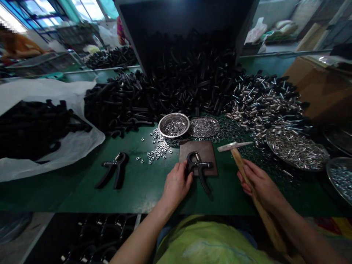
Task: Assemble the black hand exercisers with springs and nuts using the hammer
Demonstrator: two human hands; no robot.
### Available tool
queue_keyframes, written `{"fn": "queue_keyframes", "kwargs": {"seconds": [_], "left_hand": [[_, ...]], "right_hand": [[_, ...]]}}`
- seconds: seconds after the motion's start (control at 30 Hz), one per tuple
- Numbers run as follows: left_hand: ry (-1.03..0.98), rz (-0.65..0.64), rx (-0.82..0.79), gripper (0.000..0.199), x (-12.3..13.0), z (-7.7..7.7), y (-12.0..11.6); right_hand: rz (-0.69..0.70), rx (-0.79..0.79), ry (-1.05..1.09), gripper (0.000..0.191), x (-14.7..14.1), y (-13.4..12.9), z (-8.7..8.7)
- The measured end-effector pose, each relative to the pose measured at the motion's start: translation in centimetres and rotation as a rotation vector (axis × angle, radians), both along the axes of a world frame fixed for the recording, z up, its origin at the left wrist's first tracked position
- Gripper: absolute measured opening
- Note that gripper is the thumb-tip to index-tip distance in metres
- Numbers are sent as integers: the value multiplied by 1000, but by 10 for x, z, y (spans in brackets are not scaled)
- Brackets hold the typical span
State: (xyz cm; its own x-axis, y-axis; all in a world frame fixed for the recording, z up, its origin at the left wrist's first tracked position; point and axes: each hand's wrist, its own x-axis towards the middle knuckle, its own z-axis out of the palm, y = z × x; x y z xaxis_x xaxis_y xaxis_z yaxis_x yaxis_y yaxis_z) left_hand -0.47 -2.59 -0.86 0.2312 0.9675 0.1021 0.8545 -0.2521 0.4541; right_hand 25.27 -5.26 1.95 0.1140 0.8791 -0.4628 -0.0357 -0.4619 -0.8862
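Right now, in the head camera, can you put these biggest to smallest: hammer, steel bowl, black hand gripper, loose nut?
1. Hammer, longest by far.
2. Steel bowl and black hand gripper look about alike, so I won't rank them.
3. Loose nut, smallest.

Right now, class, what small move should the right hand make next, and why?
Probably tap the hand gripper with the hammer: the left hand steadies it on the dark plate, and the right hand grips the wooden handle.

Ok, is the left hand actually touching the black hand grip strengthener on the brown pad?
Touching. The head view shows the left hand with its fingers pressed against the near side of the black hand grip strengthener, with no gap.
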Motion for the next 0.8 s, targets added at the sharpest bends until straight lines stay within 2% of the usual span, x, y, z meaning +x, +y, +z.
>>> {"fn": "queue_keyframes", "kwargs": {"seconds": [0.1, 0.2, 0.27, 0.33, 0.43, 0.5, 0.6, 0.67, 0.8], "left_hand": [[-4, 21, -11, 16, 2, -3, 1], [26, 17, -3, 12, 3, -3, 2], [45, 19, -5, 10, 2, -3, 2], [56, 23, -5, 11, 1, -3, 2], [67, 21, -2, 12, 1, -2, 1], [75, 16, -6, 12, 1, 0, 1], [85, 20, -20, 11, 2, 2, 1], [85, 25, -26, 10, 2, 3, 1], [72, 30, -30, 12, 2, 3, 1]], "right_hand": [[-96, -68, 87, 59, -2, -23, -11], [-5, -112, 45, 58, -14, -30, -20], [77, -93, -36, 53, -21, -26, -18], [170, 23, -198, 47, -27, -19, -7], [344, 328, -535, 43, -35, -9, 10], [461, 486, -718, 44, -40, -3, 14], [634, 529, -900, 44, -45, 3, 10], [670, 543, -954, 43, -46, 6, 7], [585, 631, -960, 45, -45, 5, 3]]}}
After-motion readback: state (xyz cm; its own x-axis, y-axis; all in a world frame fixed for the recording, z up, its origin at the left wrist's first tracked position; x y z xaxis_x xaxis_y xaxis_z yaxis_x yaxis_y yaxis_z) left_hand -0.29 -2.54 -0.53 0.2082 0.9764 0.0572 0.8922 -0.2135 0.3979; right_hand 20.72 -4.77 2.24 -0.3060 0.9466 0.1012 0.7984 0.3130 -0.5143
